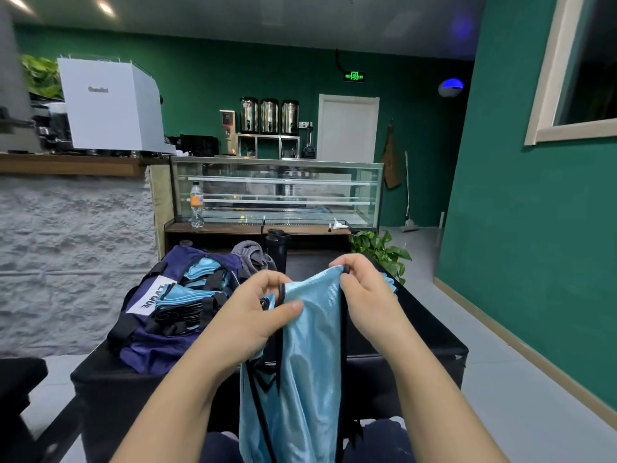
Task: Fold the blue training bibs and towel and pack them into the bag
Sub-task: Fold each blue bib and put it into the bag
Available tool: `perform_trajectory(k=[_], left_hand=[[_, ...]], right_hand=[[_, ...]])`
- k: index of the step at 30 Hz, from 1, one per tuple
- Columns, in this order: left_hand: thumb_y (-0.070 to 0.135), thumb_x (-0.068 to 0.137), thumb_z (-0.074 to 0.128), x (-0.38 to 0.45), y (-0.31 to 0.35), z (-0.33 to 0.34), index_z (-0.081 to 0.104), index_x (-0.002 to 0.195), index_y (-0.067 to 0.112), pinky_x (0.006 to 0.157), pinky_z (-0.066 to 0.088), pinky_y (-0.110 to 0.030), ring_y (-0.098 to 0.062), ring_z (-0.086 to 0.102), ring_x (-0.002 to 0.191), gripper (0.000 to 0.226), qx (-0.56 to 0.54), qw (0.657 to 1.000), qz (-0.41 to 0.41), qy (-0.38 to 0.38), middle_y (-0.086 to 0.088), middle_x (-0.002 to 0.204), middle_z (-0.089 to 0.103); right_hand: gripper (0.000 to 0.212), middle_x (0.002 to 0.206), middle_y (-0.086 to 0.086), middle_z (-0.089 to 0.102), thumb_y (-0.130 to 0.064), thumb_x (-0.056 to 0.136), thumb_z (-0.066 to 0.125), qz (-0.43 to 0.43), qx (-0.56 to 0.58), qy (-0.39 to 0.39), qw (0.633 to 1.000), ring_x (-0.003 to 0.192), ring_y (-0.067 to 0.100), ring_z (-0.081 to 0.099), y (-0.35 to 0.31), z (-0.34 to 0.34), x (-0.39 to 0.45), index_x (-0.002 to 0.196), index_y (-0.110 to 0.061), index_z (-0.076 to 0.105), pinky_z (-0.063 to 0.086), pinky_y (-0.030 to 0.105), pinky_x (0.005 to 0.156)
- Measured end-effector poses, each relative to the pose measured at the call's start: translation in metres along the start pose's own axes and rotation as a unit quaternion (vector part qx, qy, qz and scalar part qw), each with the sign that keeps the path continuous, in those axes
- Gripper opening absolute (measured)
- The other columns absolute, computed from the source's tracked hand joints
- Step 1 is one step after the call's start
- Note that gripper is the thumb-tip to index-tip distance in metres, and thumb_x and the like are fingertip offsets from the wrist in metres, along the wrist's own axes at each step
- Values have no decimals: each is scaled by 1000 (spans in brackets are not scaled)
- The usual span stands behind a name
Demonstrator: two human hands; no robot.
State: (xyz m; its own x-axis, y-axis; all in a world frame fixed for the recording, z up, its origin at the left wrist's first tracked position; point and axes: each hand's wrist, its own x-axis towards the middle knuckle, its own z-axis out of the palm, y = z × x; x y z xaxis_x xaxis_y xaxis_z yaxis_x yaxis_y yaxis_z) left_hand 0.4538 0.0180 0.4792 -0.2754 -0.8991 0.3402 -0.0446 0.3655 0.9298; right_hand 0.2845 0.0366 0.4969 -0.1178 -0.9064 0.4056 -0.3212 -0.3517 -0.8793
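Nearest, between my forearms, a light blue training bib (310,355) hangs from my two hands down past my lap to the lower frame edge, its black-trimmed edges running vertically on both sides. My left hand (253,315) pinches the bib's upper left edge, thumb pressed flat on the fabric and fingers curled behind the black trim. My right hand (364,295) grips the upper right corner, fingers curled over the trim at the top. The hands are apart, with the bib's top edge stretched between them.

Just beyond and left of my left hand, a navy bag (157,342) sits open on a black table (430,332); folded blue bibs (197,285) with black trim lie stacked inside its mouth. Behind the bag, beyond my left hand, a grey cloth (250,253) is bunched, and a black bottle (276,248) stands upright just beside it. Past my right hand, a small patch of blue fabric (389,282) shows at the table's right edge; how much lies there is hidden by the hand.

The table surface to the right of my right hand is bare black up to its right edge, with grey floor (521,389) open beyond it.

Farther off, a potted plant (380,250) stands past the table's far corner, and a glass display case (277,192) carries a plastic bottle (197,204).
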Motion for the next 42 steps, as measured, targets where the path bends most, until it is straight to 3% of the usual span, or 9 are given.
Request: perform_trajectory(k=[5, 8, 11, 15, 20, 24, 31, 39, 42], left_hand=[[26, 78, 73, -6, 4, 1, 57, 83, 9, 36, 24, -13, -5, 30, 33, 24, 16, 998, -13, -53, 7, 45, 44], [42, 70, 64, -6, 6, 4, 52, 77, 14, 34, 13, -14, -8, 18, 33, 31, 5, 999, -10, -53, 3, 42, 31], [52, 72, 65, -2, 3, 3, 54, 66, 24, 37, 22, -18, -10, 26, 38, 31, 16, 999, 26, -25, 0, 48, 38], [57, 74, 63, 3, -4, -4, 53, 63, 25, 60, 35, -23, -10, 43, 62, 35, 67, 993, 91, 21, 1, 68, 51], [45, 81, 60, 2, -5, -2, 50, 61, 28, 53, 33, -14, -1, 40, 54, 28, 96, 984, 141, 53, 11, 60, 47], [45, 80, 57, 2, -5, -1, 46, 64, 17, 52, 34, -17, -3, 40, 54, 34, 75, 983, 151, 71, 10, 58, 47], [63, 72, 51, 4, -6, -6, 43, 63, 16, 53, 30, -24, -10, 35, 57, 48, 60, 981, 147, 107, 4, 59, 39], [60, 75, 53, 4, -4, -5, 43, 62, 19, 52, 29, -21, -9, 33, 56, 45, 67, 979, 159, 107, 7, 58, 37], [50, 79, 56, 3, -4, -5, 42, 64, 16, 51, 29, -17, -3, 32, 52, 40, 81, 976, 166, 114, 11, 56, 37]], right_hand=[[23, 85, -7, 52, -13, 100, 32, 24, 19, -20, 999, 67, 3, 46, 2, 0, -4, 101, -29, 49, 39, 20, 63], [21, 83, -9, 47, -13, 101, 34, -4, 19, -26, 999, 64, -2, 44, 4, 0, -2, 101, -29, 48, 38, 18, 64], [25, 75, -19, 50, -9, 101, 37, -44, 31, -36, 998, 66, -1, 44, 5, -1, -1, 95, -28, 52, 37, 16, 65], [37, 77, -24, 63, -1, 98, 42, -63, 23, -45, 997, 76, -6, 55, 3, -6, -3, 79, -22, 65, 41, 11, 74], [35, 93, 0, 66, 0, 90, 50, -1, 49, -102, 994, 82, 12, 57, 3, -10, -7, 91, -29, 67, 46, 29, 81], [31, 99, -7, 69, -3, 87, 64, -14, 31, -153, 988, 91, 9, 64, 8, -12, -10, 103, -30, 63, 51, 32, 92], [28, 82, -3, 59, -2, 79, 74, -7, 78, -100, 992, 69, 8, 54, 13, -12, -5, 90, -15, 52, 48, 26, 78], [19, 71, -11, 54, -30, 81, 74, -9, -38, -35, 999, 63, 1, 46, 12, -12, -7, 66, -25, 64, 38, 11, 62], [17, 67, -8, 52, -32, 86, 67, 25, -17, -36, 999, 62, 6, 44, 13, -15, -5, 71, -23, 64, 38, 16, 61]])
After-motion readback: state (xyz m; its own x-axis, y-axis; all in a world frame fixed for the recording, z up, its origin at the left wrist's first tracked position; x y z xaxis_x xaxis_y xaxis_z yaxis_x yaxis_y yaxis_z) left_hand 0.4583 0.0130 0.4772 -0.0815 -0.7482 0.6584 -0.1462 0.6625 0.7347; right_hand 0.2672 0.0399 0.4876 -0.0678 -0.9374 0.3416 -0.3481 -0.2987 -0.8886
